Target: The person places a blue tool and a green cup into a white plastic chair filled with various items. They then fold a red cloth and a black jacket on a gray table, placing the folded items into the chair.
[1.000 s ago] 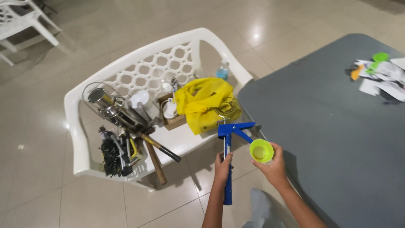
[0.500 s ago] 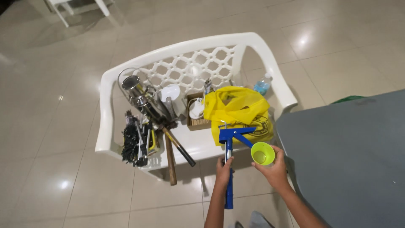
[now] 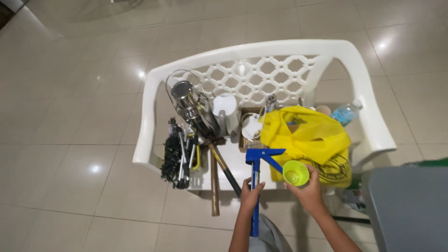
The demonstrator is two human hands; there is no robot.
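A white plastic bench (image 3: 373,121) with a lattice back stands on a pale tiled floor (image 3: 79,102) and carries nearly everything in sight, while the corner of a grey table (image 3: 410,205) shows at the lower right. On the right half of the seat lies a yellow bag (image 3: 312,135), crumpled and partly open; what is inside it cannot be made out. A clear water bottle (image 3: 346,112) rests just beyond the bag against the armrest. Left of the bag sits a small cardboard box (image 3: 247,116) with a white round thing in it, too unclear to name. Farther left a shiny metal flask (image 3: 189,105) lies tilted inside a wire frame, with a white cup-like thing (image 3: 225,109) beside it. 2 long handles, 1 wooden (image 3: 214,186) and 1 black, stick out over the front edge of the seat, and a bundle of black tools (image 3: 177,154) lies at the left end. The left hand (image 3: 250,193) is wrapped tightly around the shaft of a blue caulking gun (image 3: 255,163), which stands upright in front of the seat edge, its head level with the bag. The right hand (image 3: 309,191) holds a small green cup (image 3: 295,173) from beneath, fingers curled around its side; the cup tilts its open mouth toward the camera and looks empty, touching the bag's lower edge.
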